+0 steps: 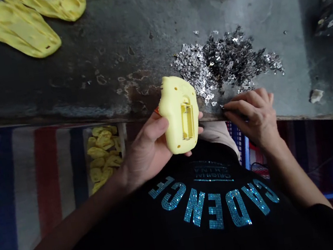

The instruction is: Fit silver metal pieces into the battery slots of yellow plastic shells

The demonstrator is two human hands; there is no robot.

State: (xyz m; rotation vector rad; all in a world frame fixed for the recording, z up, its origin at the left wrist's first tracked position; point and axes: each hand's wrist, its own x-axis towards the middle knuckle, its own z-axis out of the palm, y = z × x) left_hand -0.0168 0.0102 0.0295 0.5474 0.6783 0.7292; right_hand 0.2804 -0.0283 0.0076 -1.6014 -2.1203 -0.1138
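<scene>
My left hand [148, 148] is closed around a yellow plastic casing [172, 115], thumb on its near side and fingertips showing past the far edge. The casing is tilted up, with its battery compartment [187, 122] facing me; metal springs show inside it. At the table's front edge, my right hand [254, 114] pinches a small metal piece [222, 107] between thumb and forefinger. Just beyond it lies a loose pile of small shiny metal pieces [228, 59].
More yellow casing parts [22, 29] lie along the far side of the grey table [91, 65]. A clear bag of metal pieces [332, 0] rests at the right. Below the edge, a box holds yellow parts [103, 151]; blue crates [245, 146] stand under the table.
</scene>
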